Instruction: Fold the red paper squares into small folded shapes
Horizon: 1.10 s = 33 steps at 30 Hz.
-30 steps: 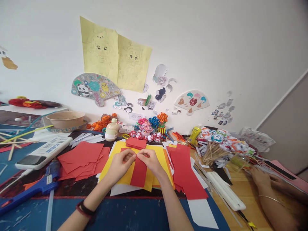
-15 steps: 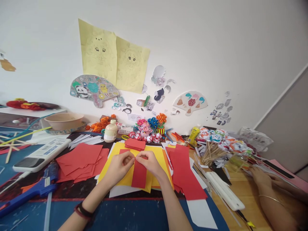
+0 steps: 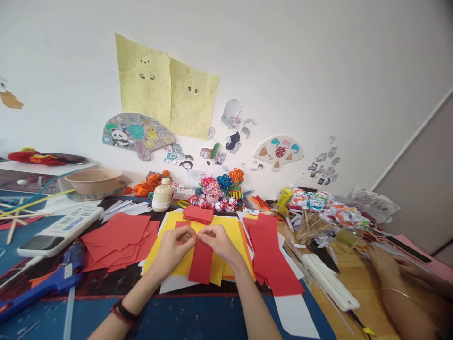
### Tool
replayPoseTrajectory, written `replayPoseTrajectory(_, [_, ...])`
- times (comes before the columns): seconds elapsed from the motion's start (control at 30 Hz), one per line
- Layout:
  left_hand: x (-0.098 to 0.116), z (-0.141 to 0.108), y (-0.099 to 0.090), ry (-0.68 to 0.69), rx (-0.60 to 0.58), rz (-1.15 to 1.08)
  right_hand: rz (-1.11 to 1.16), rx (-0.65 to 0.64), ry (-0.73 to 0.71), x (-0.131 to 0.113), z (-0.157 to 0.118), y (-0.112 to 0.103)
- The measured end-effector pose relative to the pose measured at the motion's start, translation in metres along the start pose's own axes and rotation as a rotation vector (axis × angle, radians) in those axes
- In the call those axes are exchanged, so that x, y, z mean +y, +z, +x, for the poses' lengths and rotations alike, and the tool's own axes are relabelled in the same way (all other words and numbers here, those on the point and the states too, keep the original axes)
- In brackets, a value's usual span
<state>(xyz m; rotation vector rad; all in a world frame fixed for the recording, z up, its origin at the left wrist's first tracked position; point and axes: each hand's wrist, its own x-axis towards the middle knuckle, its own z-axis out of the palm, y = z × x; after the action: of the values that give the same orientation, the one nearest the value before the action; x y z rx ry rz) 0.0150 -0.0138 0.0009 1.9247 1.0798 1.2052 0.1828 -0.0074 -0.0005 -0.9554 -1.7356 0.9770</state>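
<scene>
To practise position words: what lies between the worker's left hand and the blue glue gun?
The head view shows mainly overlapping red sheets nearer the glue gun, then yellow paper by the left hand.

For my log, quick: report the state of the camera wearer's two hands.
Left hand: closed, pinching the upper end of a red paper strip.
Right hand: closed, pinching the same strip beside the left fingertips.

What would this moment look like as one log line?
Left hand: pinching at red strip's upper end | Right hand: pinching beside it | Below: yellow paper | Nearby: red sheets, blue glue gun
</scene>
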Motion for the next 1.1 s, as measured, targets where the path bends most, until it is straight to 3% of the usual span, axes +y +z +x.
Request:
replayPoseTrajectory(0.33, [-0.001, 0.0, 0.004, -0.053, 0.061, -0.113, 0.054, 0.037, 0.011, -0.005, -0.001, -0.001])
replayPoseTrajectory(0.57, [-0.01, 0.005, -0.004, -0.117, 0.175, 0.009, 0.108, 0.169, 0.051, -0.001, 0.0, -0.004])
replayPoseTrajectory(0.7, [-0.01, 0.006, -0.002, -0.133, 0.161, 0.035, 0.124, 0.288, 0.121, 0.007, 0.002, -0.007])
replayPoseTrajectory(0.9, [0.012, 0.0, 0.006, -0.028, -0.083, 0.154, 0.152, 0.378, 0.171, 0.016, 0.004, -0.012])
replayPoseTrajectory(1.0, [0.033, -0.009, 0.012, 0.051, -0.31, 0.195, 0.17, 0.367, 0.159, 0.016, 0.005, -0.01])
replayPoseTrajectory(1.1, [0.061, -0.031, 0.024, 0.179, -0.613, 0.126, 0.216, 0.353, 0.122, 0.016, 0.005, -0.008])
